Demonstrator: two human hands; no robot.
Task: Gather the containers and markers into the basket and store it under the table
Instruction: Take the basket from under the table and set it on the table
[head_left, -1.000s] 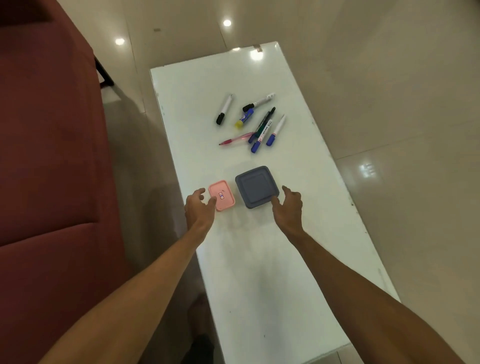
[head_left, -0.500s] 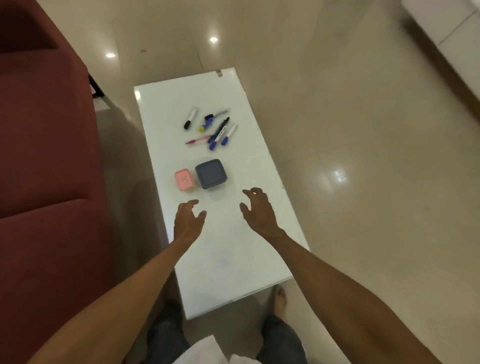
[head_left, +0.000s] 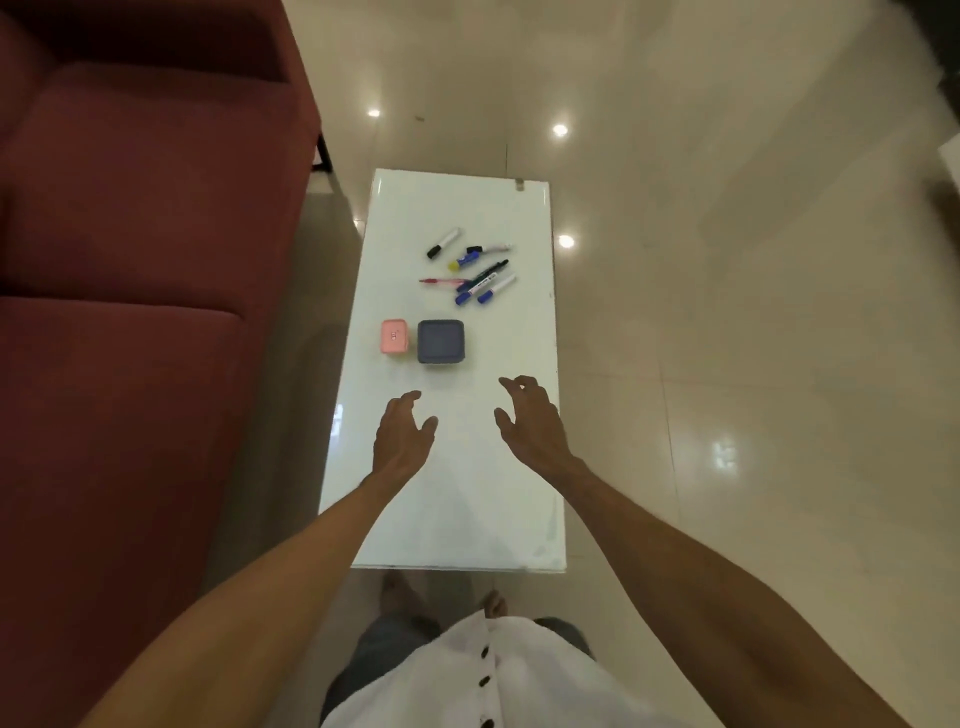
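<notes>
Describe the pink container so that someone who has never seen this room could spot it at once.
Find the white table beside the red sofa. About midway along it two lidded containers sit side by side, just before the scattered markers. The pink container is the smaller one, on the sofa side of the grey-blue container.

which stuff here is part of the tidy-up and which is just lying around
Part of the job: pink container, blue-grey container, markers, white table. No basket in view.
Just around: red sofa, glossy floor.
</notes>
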